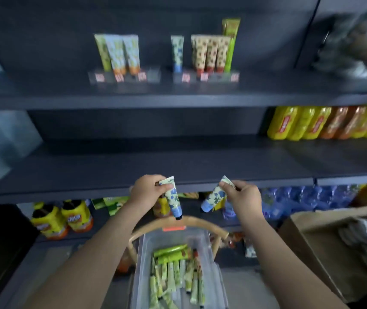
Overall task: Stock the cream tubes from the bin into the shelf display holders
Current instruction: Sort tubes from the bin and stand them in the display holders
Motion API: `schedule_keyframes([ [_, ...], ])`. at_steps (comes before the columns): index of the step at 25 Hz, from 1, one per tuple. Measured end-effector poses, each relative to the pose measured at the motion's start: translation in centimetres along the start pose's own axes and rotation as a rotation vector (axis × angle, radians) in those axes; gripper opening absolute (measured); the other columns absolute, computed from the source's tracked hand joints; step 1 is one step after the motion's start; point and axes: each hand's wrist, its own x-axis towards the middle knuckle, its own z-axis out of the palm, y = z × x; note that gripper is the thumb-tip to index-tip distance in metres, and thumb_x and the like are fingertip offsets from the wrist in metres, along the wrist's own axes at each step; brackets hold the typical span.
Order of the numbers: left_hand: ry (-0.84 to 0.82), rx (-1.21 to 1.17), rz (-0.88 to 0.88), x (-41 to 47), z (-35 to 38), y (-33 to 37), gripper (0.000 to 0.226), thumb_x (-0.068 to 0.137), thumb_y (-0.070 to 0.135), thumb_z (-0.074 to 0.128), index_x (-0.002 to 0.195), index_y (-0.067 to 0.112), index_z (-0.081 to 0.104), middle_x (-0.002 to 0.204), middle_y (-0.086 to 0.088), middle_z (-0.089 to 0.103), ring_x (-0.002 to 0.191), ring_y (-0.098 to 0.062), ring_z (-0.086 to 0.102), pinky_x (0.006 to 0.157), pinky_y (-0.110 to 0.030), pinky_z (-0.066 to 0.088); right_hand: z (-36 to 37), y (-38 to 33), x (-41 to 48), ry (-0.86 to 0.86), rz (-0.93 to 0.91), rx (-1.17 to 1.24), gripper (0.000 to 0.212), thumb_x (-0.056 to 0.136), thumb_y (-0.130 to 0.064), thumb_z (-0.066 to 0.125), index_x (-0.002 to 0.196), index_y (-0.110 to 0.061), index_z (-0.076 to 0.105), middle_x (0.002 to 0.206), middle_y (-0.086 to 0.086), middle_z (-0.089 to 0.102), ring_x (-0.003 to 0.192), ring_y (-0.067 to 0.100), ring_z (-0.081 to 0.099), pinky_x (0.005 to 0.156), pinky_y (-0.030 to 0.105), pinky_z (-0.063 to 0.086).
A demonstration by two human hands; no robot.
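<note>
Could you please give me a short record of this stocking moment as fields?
left hand: pinches a blue-flowered tube, cap down
right hand: pinches a second blue-flowered tube, tilted
bin: below both hands, green tubes inside
holders: on top shelf, partly filled
matching tube: one upright in right holder

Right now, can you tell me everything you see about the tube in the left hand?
The tube is small and looks like soft plastic, cream with blue flowers and green leaves, a light blue band and a black cap. It hangs nearly upright, cap down, flat crimped end up. The left hand pinches that top end between thumb and fingers. It is in the air above the clear bin, touching nothing else.
</note>
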Motion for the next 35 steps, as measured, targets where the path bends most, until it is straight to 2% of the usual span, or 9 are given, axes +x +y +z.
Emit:
schedule_keyframes([
  [3, 0.056, -0.019, 0.042, -0.2, -2.8, 4.6, 0.016, 0.076, 0.042, 0.070, 0.064, 0.035, 0.062, 0.061, 0.013, 0.056, 0.085, -0.030, 0.060, 0.078, -0.035, 0.040, -3.4, -4.5, 1.3, -0.062, -0.126, 0.063, 0.018, 0.086, -0.025, 0.066, 0.080, -0.009, 0.071, 0.068, -0.001, 0.060, 0.062, 0.007, 0.051, 0.060, 0.021, 0.037],
  [6, 0.110, 0.014, 0.092, -0.6, -5.4, 9.7, 0.021, 0.079, 0.037, 0.069, 0.061, 0.038, 0.060, 0.067, 0.013, 0.059, 0.088, -0.027, 0.061, 0.083, -0.039, 0.043, -6.6, -8.1, 2.7, -0.134, -0.246, 0.034, 0.023, 0.088, -0.023, 0.064, 0.078, -0.003, 0.070, 0.059, 0.000, 0.053, 0.056, 0.009, 0.043, 0.056, 0.022, 0.035],
  [10, 0.127, 0.044, 0.144, -0.9, -9.0, 15.3, 0.016, 0.081, 0.039, 0.067, 0.066, 0.036, 0.063, 0.080, 0.011, 0.065, 0.090, -0.020, 0.060, 0.092, -0.042, 0.042, -9.5, -12.7, 4.5, -0.195, -0.320, 0.114, 0.019, 0.090, -0.018, 0.061, 0.078, -0.006, 0.070, 0.070, 0.010, 0.063, 0.062, 0.012, 0.053, 0.069, 0.030, 0.048],
  [12, 0.133, 0.053, 0.179, -0.5, -10.7, 17.4, 0.012, 0.082, 0.039, 0.066, 0.072, 0.032, 0.065, 0.082, 0.010, 0.066, 0.089, -0.017, 0.060, 0.088, -0.039, 0.044, -10.5, -15.1, 5.4, -0.232, -0.337, 0.142, 0.018, 0.091, -0.015, 0.060, 0.079, -0.005, 0.070, 0.065, 0.005, 0.063, 0.049, 0.001, 0.052, 0.058, 0.015, 0.047],
  [14, 0.124, 0.075, 0.223, 0.1, -12.4, 19.1, 0.011, 0.083, 0.038, 0.065, 0.074, 0.032, 0.064, 0.076, 0.014, 0.061, 0.082, -0.012, 0.057, 0.078, -0.033, 0.043, -11.1, -17.8, 6.7, -0.268, -0.355, 0.180, 0.018, 0.091, -0.012, 0.060, 0.083, 0.001, 0.070, 0.062, 0.001, 0.062, 0.045, -0.002, 0.050, 0.050, 0.009, 0.043],
  [17, 0.123, 0.091, 0.278, 2.3, -14.9, 20.9, 0.018, 0.084, 0.036, 0.065, 0.069, 0.030, 0.059, 0.062, 0.013, 0.049, 0.063, -0.006, 0.046, 0.059, -0.024, 0.033, -11.5, -21.9, 9.5, -0.297, -0.428, 0.113, 0.021, 0.089, -0.014, 0.062, 0.087, 0.004, 0.071, 0.066, 0.003, 0.064, 0.049, 0.001, 0.054, 0.051, 0.010, 0.045],
  [23, 0.225, 0.014, 0.378, 10.8, -20.1, 22.0, 0.024, 0.083, 0.034, 0.067, 0.064, 0.022, 0.059, 0.052, 0.009, 0.043, 0.047, -0.005, 0.039, 0.048, -0.021, 0.030, -9.3, -29.8, 15.7, -0.318, -0.566, -0.070, 0.012, 0.084, -0.016, 0.068, 0.077, -0.007, 0.070, 0.069, 0.005, 0.064, 0.057, 0.009, 0.054, 0.065, 0.021, 0.053],
  [30, 0.306, -0.134, 0.460, 21.0, -22.0, 21.3, 0.017, 0.080, 0.031, 0.071, 0.076, 0.015, 0.068, 0.061, 0.009, 0.054, 0.058, -0.006, 0.045, 0.057, -0.023, 0.032, -5.3, -35.9, 23.2, -0.234, -0.639, -0.179, 0.015, 0.085, -0.017, 0.068, 0.071, -0.012, 0.067, 0.068, 0.005, 0.065, 0.047, 0.001, 0.057, 0.055, 0.014, 0.051],
  [35, 0.366, -0.148, 0.427, 26.7, -20.2, 19.8, 0.013, 0.074, 0.035, 0.074, 0.072, 0.026, 0.066, 0.063, 0.013, 0.056, 0.066, -0.007, 0.050, 0.077, -0.033, 0.038, -2.7, -37.8, 28.6, -0.250, -0.654, -0.254, 0.016, 0.086, -0.015, 0.067, 0.071, -0.009, 0.065, 0.059, -0.001, 0.065, 0.045, 0.000, 0.059, 0.050, 0.012, 0.051],
])
